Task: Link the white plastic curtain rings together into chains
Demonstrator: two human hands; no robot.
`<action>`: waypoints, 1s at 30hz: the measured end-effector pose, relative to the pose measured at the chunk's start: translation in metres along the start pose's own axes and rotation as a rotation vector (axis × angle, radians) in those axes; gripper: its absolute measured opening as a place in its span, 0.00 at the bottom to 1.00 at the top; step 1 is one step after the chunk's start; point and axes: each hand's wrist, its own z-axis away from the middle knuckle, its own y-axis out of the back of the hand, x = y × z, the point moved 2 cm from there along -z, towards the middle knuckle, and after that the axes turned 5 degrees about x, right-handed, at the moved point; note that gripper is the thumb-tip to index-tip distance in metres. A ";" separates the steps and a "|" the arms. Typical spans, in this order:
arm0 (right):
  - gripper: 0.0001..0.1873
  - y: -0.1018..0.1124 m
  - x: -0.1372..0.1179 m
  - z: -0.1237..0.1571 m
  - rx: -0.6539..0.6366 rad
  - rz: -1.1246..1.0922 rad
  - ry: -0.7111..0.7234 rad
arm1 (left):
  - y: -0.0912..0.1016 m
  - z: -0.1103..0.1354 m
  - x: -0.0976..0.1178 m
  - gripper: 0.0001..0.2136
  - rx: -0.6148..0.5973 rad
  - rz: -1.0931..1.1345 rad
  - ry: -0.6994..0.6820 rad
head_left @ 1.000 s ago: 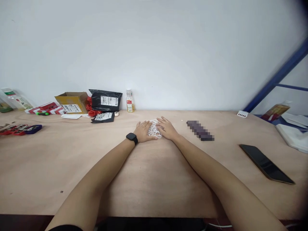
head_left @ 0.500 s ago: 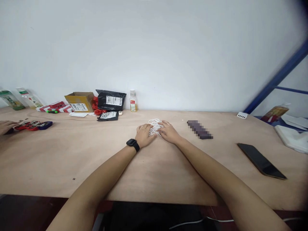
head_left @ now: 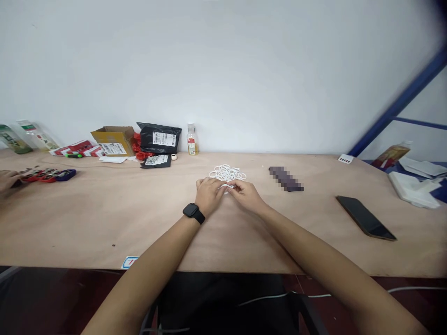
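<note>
White rings point(head_left: 226, 172), probably elastic bands, form a loose heap on the worktop point(head_left: 237, 251), just beyond the two hands. At the near edge of the worktop, a blue-edged label point(head_left: 129, 262) shows beside the left forearm. A black smartwatch point(head_left: 190, 210) sits on the left wrist. Farther in, the right hand point(head_left: 247, 194) pinches a single white ring point(head_left: 226, 186) between thumb and fingers; the left hand point(head_left: 208, 194) appears to grip its other side, though its fingertips are partly hidden.

What has just changed is the grasp: half a second ago the hands flanked the heap with fingers on it, whereas now they meet on its near side. The handling thus seems to have passed from the whole heap to one ring.

To the right lies a smartphone point(head_left: 366, 217), and farther in, a pixelated dark strip point(head_left: 285, 179). At far left, another person's hand point(head_left: 9, 180) is by red and blue cases point(head_left: 49, 175). Along the wall stand a cardboard box point(head_left: 113, 148), a black mailing bag point(head_left: 160, 139) and a bottle point(head_left: 192, 143).

Against the earliest frame, the heap is less covered, and both the label and the other person's hand have come into view.
</note>
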 end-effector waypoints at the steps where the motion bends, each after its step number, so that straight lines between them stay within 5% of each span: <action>1: 0.11 0.000 -0.001 0.002 0.013 -0.022 -0.013 | 0.001 0.002 0.002 0.11 0.005 0.007 0.007; 16: 0.12 0.002 0.010 0.013 -0.019 -0.103 -0.098 | -0.011 0.012 -0.004 0.08 -0.025 0.119 0.047; 30: 0.07 0.003 0.005 0.017 -0.003 0.007 -0.039 | -0.014 0.014 0.004 0.06 -0.102 0.250 -0.103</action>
